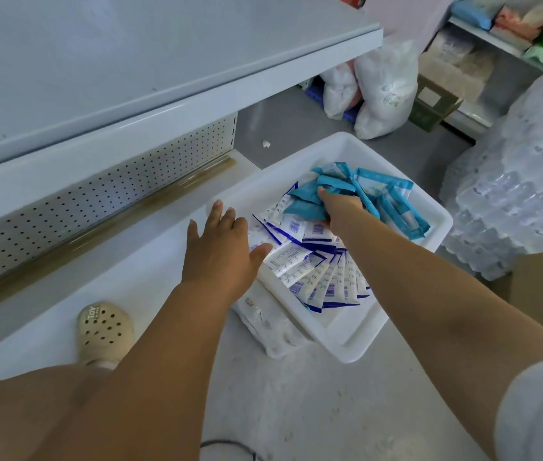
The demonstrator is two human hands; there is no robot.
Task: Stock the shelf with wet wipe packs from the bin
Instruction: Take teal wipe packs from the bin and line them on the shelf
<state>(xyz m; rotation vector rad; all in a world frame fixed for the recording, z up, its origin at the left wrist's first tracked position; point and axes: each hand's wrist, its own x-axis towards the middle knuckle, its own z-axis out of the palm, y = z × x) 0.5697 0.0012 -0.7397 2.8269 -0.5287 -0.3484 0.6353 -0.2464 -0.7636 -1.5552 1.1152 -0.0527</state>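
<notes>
A white plastic bin (346,341) sits on the floor beside the bottom shelf (64,321). Inside lie several teal wet wipe packs (393,201) at the far end and several white packs with blue print (316,277) fanned out nearer me. My right hand (343,207) reaches into the bin and grips a bunch of teal packs (313,194). My left hand (226,247) hovers with fingers spread over the bin's left rim, holding nothing. The white upper shelf (130,61) stands bare above.
My foot in a beige clog (103,331) rests on the bottom shelf's edge. Shrink-wrapped water bottles (522,181) stack to the right, a cardboard box (542,287) below them. White plastic bags (383,91) lie on the floor behind the bin. A flat plastic wrapper (263,324) lies beside it.
</notes>
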